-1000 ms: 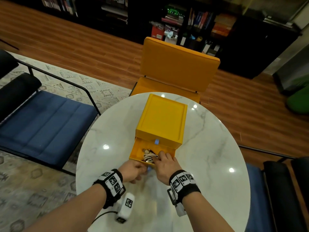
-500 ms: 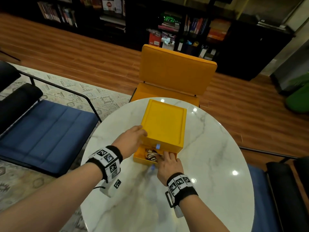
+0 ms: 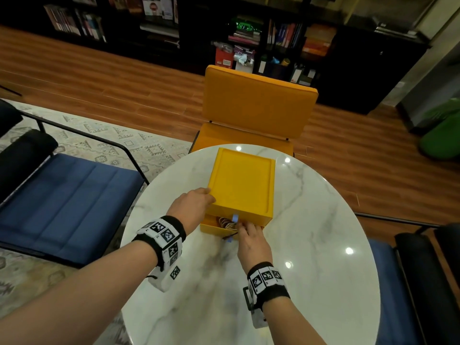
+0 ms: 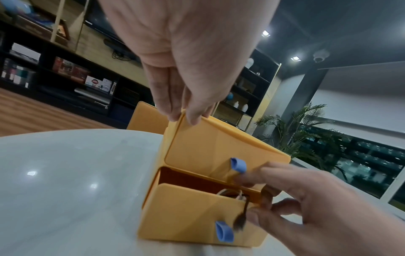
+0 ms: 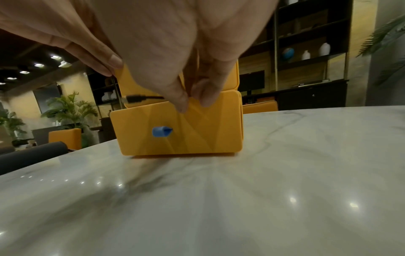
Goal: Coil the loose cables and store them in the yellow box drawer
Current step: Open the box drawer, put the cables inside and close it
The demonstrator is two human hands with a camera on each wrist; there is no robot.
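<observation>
Drawer (image 3: 216, 226) pushed further into yellow box (image 3: 242, 185), left hand (image 3: 191, 207) flat-fingered bracing box, right hand (image 3: 251, 241) grip pinching black cable (image 4: 242, 220), no legible writing

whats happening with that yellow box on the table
A person is putting coiled cables away in the lower drawer of a yellow box on a marble table. The left hand rests its fingertips on the box's near left corner. The right hand is at the drawer's top edge, fingers reaching in. The drawer is only partly open, and a dark plug hangs out over its front, so it is not ready to shut.
</observation>
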